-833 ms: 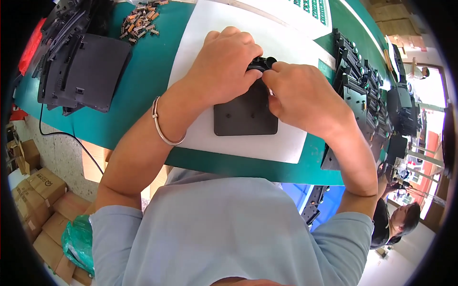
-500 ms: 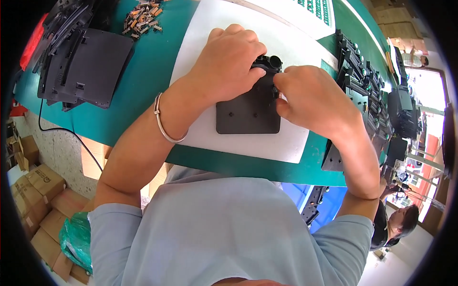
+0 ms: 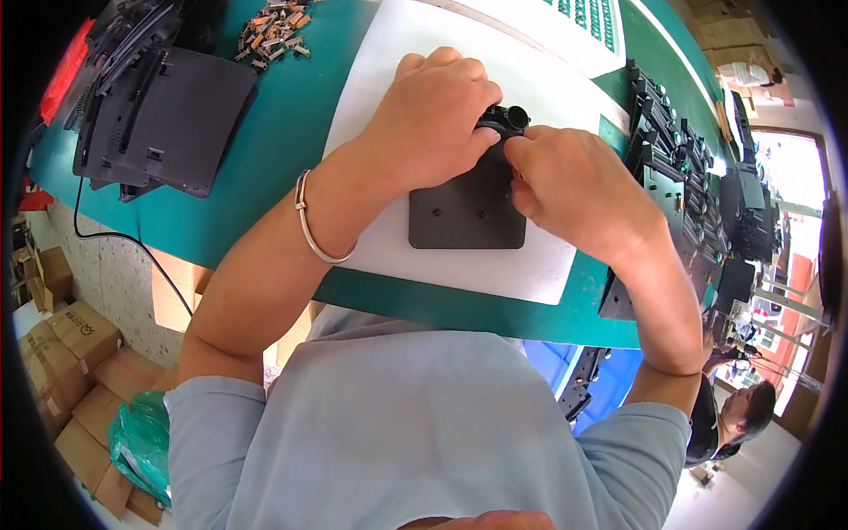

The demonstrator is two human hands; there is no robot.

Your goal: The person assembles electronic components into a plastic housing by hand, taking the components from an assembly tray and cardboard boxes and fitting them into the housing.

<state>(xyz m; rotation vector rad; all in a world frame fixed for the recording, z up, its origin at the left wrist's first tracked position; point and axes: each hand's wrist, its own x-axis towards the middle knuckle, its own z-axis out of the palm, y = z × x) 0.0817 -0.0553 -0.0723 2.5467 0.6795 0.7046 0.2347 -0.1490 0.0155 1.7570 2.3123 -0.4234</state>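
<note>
A flat black panel [image 3: 466, 221] with rounded corners and two small dark studs lies in front of me. At its far end sits a black part with a round, open tube [image 3: 517, 117]. My left hand [image 3: 442, 119], a silver bangle on its wrist, is closed over the panel's far left side, thumb beside the tube part. The fingers of my right hand [image 3: 579, 185] are pinched together at the panel's right edge, just below the tube. What lies between those fingertips is hidden.
A white mat [image 3: 433, 267] lies under the panel on the green table [image 3: 565, 325]. Black panels [image 3: 199, 115] and small metal parts [image 3: 276, 34] are at left. Several black assemblies [image 3: 667, 163] line the right, with a white tray [image 3: 583, 44] behind. Another person [image 3: 742, 415] is at far right.
The thumb and forefinger of my right hand have drawn closer together at the panel's edge. My left hand keeps its hold; the whole scene has shifted slightly rightward in view.
</note>
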